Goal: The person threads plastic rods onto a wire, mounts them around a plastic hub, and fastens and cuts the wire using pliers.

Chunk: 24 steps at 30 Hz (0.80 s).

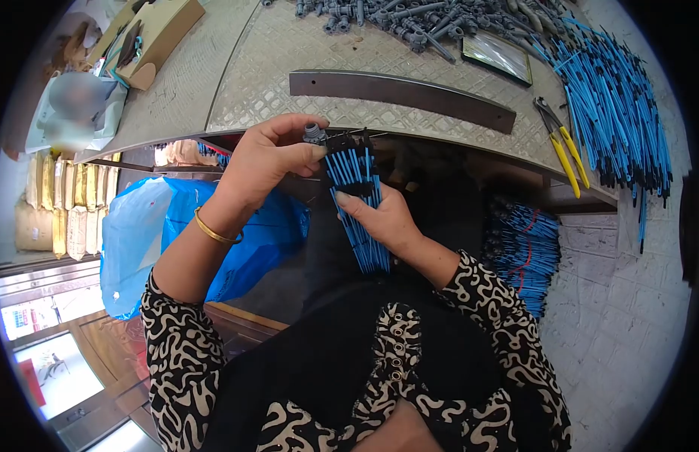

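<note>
My left hand grips a grey ribbed plastic fitting between thumb and fingers, at the black upper ends of a bundle of blue sticks. Wrapped round the middle of that bundle, my right hand has its thumb across the front. The bundle stands tilted over my lap, just below the table's edge, with its blue lower ends pointing down. How the fitting meets the black ends is too small to tell.
On the table lie a dark curved bar, grey fittings, a phone-like slab, yellow-handled pliers and a pile of blue sticks. A blue bag hangs at left; tied blue bundles stand below right.
</note>
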### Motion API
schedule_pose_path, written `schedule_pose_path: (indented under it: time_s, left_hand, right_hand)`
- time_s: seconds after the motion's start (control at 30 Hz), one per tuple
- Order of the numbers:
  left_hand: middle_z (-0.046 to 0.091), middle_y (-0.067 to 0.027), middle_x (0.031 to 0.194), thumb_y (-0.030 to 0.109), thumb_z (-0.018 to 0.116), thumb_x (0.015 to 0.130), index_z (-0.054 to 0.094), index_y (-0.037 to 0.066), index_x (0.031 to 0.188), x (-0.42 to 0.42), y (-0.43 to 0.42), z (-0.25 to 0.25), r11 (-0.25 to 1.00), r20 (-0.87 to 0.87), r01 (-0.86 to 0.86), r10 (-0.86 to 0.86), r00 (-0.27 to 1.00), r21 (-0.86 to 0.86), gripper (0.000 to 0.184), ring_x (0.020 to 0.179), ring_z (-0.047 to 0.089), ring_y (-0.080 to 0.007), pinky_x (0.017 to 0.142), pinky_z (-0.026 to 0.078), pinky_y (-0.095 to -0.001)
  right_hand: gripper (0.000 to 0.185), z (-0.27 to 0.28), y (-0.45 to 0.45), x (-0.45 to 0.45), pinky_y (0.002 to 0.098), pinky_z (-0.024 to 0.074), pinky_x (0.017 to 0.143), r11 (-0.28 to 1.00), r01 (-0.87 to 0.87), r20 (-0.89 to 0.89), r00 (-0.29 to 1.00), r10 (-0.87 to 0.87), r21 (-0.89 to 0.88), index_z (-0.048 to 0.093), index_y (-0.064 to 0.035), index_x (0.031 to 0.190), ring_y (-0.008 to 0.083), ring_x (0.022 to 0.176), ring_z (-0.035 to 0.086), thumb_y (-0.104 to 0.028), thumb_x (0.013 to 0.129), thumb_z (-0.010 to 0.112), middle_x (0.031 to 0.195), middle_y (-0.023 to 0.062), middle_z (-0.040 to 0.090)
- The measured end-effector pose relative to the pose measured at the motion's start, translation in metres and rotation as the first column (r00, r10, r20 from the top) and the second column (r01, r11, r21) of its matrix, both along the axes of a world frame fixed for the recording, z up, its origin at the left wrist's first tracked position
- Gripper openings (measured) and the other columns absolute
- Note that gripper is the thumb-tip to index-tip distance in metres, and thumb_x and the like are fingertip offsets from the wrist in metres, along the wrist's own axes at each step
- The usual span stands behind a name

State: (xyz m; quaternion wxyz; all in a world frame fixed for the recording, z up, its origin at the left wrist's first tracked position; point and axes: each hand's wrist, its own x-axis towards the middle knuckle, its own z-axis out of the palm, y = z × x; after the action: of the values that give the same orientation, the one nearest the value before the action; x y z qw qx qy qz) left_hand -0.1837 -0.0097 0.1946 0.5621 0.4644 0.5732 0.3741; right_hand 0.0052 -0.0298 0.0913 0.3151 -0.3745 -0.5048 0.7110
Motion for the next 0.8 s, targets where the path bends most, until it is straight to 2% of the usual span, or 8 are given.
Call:
schedule_pose_path:
  time_s: [0.17,0.27,0.37,0.47,0.57,0.67,0.8]
  left_hand:
    - [0.06,-0.0009,0.081,0.002,0.067,0.076,0.063,0.004,0.108,0.0,0.001,-0.001,0.999,0.056,0.052,-0.053,0.997,0.016,0.033,0.069,0.06,-0.0088,0.065,0.05,-0.021]
    - [0.061,-0.0013,0.082,0.001,0.067,0.075,0.063,0.004,0.108,-0.006,0.003,-0.006,0.994,0.153,0.106,-0.105,0.983,0.005,0.033,0.069,0.06,-0.0094,0.066,0.051,-0.0221]
    - [0.062,-0.002,0.084,0.0,0.068,0.075,0.063,0.004,0.108,-0.009,0.003,-0.007,0.989,0.197,0.145,-0.135,0.971,-0.037,0.033,0.07,0.06,-0.0101,0.067,0.052,-0.0231]
    - [0.064,-0.0038,0.089,0.0,0.069,0.075,0.061,0.002,0.11,-0.011,0.003,-0.011,0.989,0.22,0.146,-0.143,0.965,0.003,0.036,0.073,0.061,-0.0105,0.069,0.051,-0.0228]
    - [0.065,-0.0053,0.095,0.001,0.068,0.076,0.059,0.0,0.112,-0.003,0.002,-0.014,0.997,0.276,0.069,-0.061,0.959,-0.022,0.037,0.077,0.06,-0.01,0.07,0.05,-0.0221]
    - [0.065,-0.0062,0.099,0.001,0.067,0.079,0.057,-0.002,0.112,-0.001,-0.001,-0.028,0.999,0.249,0.012,-0.024,0.968,0.049,0.035,0.083,0.061,-0.0102,0.074,0.05,-0.0226]
    - [0.065,-0.006,0.1,0.003,0.067,0.081,0.057,-0.002,0.112,0.01,-0.01,-0.024,0.986,0.03,-0.038,0.034,0.999,0.164,0.033,0.088,0.061,-0.0113,0.078,0.05,-0.0235]
  right_hand:
    - [0.043,-0.004,0.004,0.003,0.0254,0.0462,0.069,1.0,-0.009,-0.03,1.0,0.009,-0.013,0.062,-0.0024,0.092,0.0087,0.073,0.056,-0.045,0.087,0.06,0.078,0.0024,0.061]
    - [0.05,-0.01,0.013,0.006,0.0254,0.0466,0.069,0.993,-0.115,-0.092,0.989,0.114,-0.008,0.063,-0.0016,0.093,0.0091,0.073,0.056,-0.051,0.088,0.055,0.078,0.0032,0.061]
    - [0.054,-0.004,0.021,0.011,0.0254,0.0473,0.068,0.956,-0.259,-0.13,0.961,0.242,-0.138,0.063,-0.0005,0.094,0.0099,0.073,0.057,-0.053,0.088,0.053,0.078,0.0039,0.06]
    - [0.056,0.0,0.018,0.009,0.0254,0.0479,0.067,0.973,-0.222,-0.139,0.968,0.21,-0.072,0.064,-0.0003,0.092,0.0105,0.073,0.058,-0.055,0.087,0.052,0.078,0.0045,0.061]
    - [0.055,-0.009,0.015,0.007,0.0256,0.0476,0.067,0.991,-0.136,-0.109,0.985,0.137,0.019,0.064,-0.0007,0.091,0.0104,0.072,0.058,-0.054,0.088,0.052,0.078,0.0041,0.061]
    - [0.055,-0.012,0.014,0.008,0.0254,0.047,0.067,0.993,-0.119,-0.068,0.991,0.119,-0.003,0.064,-0.0009,0.091,0.01,0.072,0.057,-0.054,0.088,0.052,0.078,0.004,0.061]
    - [0.054,-0.011,0.012,0.008,0.0256,0.0464,0.069,0.998,-0.069,-0.072,0.995,0.07,0.012,0.064,-0.0009,0.092,0.0106,0.074,0.057,-0.053,0.088,0.052,0.079,0.0049,0.061]
